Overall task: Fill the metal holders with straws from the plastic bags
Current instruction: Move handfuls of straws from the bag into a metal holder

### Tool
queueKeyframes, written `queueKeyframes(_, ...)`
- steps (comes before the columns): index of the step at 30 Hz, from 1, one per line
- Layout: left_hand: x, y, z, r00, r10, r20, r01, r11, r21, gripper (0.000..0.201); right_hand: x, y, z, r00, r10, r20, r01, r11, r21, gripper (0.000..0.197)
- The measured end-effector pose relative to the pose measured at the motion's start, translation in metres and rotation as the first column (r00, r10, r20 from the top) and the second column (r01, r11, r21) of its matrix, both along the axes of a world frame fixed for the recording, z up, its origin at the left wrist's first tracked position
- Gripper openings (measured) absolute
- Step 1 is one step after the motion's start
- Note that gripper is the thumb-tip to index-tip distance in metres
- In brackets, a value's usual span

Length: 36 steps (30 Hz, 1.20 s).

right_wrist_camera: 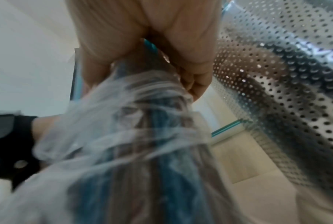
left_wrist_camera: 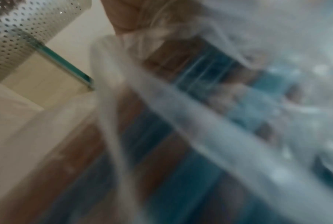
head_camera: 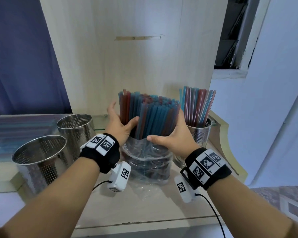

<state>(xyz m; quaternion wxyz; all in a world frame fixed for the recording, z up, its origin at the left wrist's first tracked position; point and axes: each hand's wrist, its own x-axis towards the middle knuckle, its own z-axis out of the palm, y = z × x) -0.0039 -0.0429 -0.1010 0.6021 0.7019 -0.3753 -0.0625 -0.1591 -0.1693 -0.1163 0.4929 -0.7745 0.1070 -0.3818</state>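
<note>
A thick bundle of blue and red straws (head_camera: pixel 153 115) stands upright at the centre of the counter, its lower half inside a clear plastic bag (head_camera: pixel 150 165) that is pushed down around it. My left hand (head_camera: pixel 120 124) holds the bundle's left part, thumb pressed into the straws, fingers behind them. My right hand (head_camera: pixel 175 136) grips the right side, thumb across the front. In the right wrist view its fingers (right_wrist_camera: pixel 196 72) curl round the straws above the bag (right_wrist_camera: pixel 123 121). Two empty perforated metal holders (head_camera: pixel 76 124) (head_camera: pixel 40 152) stand to the left.
A third metal holder (head_camera: pixel 201 134) at the right holds striped straws (head_camera: pixel 196 103), close beside my right hand. A wooden panel (head_camera: pixel 127 57) rises right behind the bundle. Blurred coloured packs (head_camera: pixel 15 131) lie at the far left. The counter's front edge (head_camera: pixel 144 222) runs below the bag.
</note>
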Motion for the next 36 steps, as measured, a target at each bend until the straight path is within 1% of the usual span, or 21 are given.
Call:
queueKeyframes(1,0.000,-0.002,-0.002,0.997,0.070,0.025,-0.070,0.998,0.000,0.110,0.001,0.001,-0.002,1.000,-0.030,-0.007,0.030,1.000,0.006,0.110)
queueKeyframes(2,-0.001,-0.003,-0.005,0.989,0.143,0.043,-0.143,0.990,0.006,0.106,0.002,0.001,-0.002,0.999,-0.050,-0.014,0.050,0.999,0.008,0.107)
queueKeyframes(3,-0.003,-0.003,-0.009,0.977,0.200,0.075,-0.200,0.980,-0.002,0.097,0.003,0.002,-0.003,0.998,-0.063,-0.021,0.063,0.998,0.010,0.104)
queueKeyframes(5,-0.011,0.000,-0.011,0.971,0.217,0.101,-0.216,0.976,-0.022,0.073,0.004,0.002,-0.003,0.996,-0.082,-0.022,0.082,0.996,0.016,0.100)
queueKeyframes(6,-0.015,0.002,-0.013,0.980,0.180,0.090,-0.177,0.984,-0.033,0.066,0.005,0.001,-0.003,0.996,-0.089,-0.023,0.090,0.996,0.020,0.098)
queueKeyframes(7,-0.018,0.005,-0.015,0.992,0.109,0.066,-0.106,0.993,-0.043,0.068,0.007,0.001,-0.003,0.995,-0.095,-0.026,0.095,0.995,0.027,0.096)
queueKeyframes(8,-0.020,0.008,-0.017,0.999,0.024,0.036,-0.022,0.999,-0.036,0.077,0.008,0.000,-0.003,0.995,-0.100,-0.027,0.101,0.994,0.028,0.094)
queueKeyframes(10,-0.019,0.013,-0.024,0.992,-0.122,0.042,0.121,0.992,0.042,0.103,0.009,0.000,-0.003,0.995,-0.093,-0.022,0.094,0.995,0.034,0.089)
queueKeyframes(11,-0.018,0.015,-0.026,0.983,-0.165,0.075,0.157,0.982,0.101,0.114,0.009,0.000,-0.003,0.997,-0.080,-0.025,0.081,0.996,0.045,0.086)
queueKeyframes(12,-0.017,0.017,-0.029,0.975,-0.184,0.128,0.161,0.971,0.175,0.124,0.009,0.000,-0.003,0.997,-0.062,-0.034,0.064,0.996,0.061,0.080)
queueKeyframes(14,-0.016,0.020,-0.032,0.955,-0.185,0.234,0.104,0.942,0.320,0.137,0.007,0.001,-0.003,0.998,-0.018,-0.068,0.024,0.995,0.092,0.070)
queueKeyframes(15,-0.016,0.020,-0.034,0.947,-0.167,0.273,0.064,0.934,0.351,0.138,0.006,0.002,-0.002,0.996,-0.005,-0.086,0.014,0.995,0.095,0.069)
queueKeyframes(17,-0.018,0.022,-0.037,0.936,-0.137,0.323,0.017,0.937,0.349,0.134,0.002,0.004,0.000,0.992,0.015,-0.124,-0.005,0.997,0.077,0.069)
queueKeyframes(20,-0.018,0.020,-0.040,0.940,-0.095,0.329,-0.017,0.946,0.322,0.130,-0.004,0.006,0.004,0.987,0.050,-0.156,-0.042,0.998,0.052,0.065)
queueKeyframes(22,-0.018,0.016,-0.044,0.939,-0.078,0.335,-0.032,0.950,0.312,0.130,-0.008,0.005,0.007,0.984,0.027,-0.176,-0.026,1.000,0.014,0.059)
queueKeyframes(26,-0.018,0.012,-0.050,0.939,-0.050,0.340,-0.058,0.952,0.300,0.129,-0.018,0.006,0.012,0.976,-0.074,-0.207,0.049,0.992,-0.120,0.043)
queueKeyframes(29,-0.021,0.013,-0.048,0.933,-0.022,0.360,-0.081,0.960,0.267,0.130,-0.023,0.009,0.014,0.972,-0.121,-0.203,0.080,0.977,-0.196,0.048)
queueKeyframes(32,-0.021,0.014,-0.047,0.932,0.023,0.362,-0.100,0.976,0.193,0.127,-0.025,0.013,0.012,0.973,-0.166,-0.160,0.119,0.957,-0.266,0.065)
queueKeyframes(33,-0.021,0.014,-0.048,0.934,0.027,0.356,-0.099,0.978,0.186,0.127,-0.025,0.014,0.011,0.973,-0.174,-0.154,0.127,0.953,-0.276,0.068)
queueKeyframes(34,-0.022,0.013,-0.048,0.936,0.024,0.352,-0.097,0.977,0.192,0.127,-0.025,0.015,0.011,0.970,-0.186,-0.159,0.137,0.951,-0.277,0.067)
queueKeyframes(36,-0.023,0.013,-0.048,0.939,0.022,0.343,-0.106,0.968,0.228,0.128,-0.022,0.014,0.011,0.954,-0.235,-0.184,0.178,0.943,-0.281,0.055)
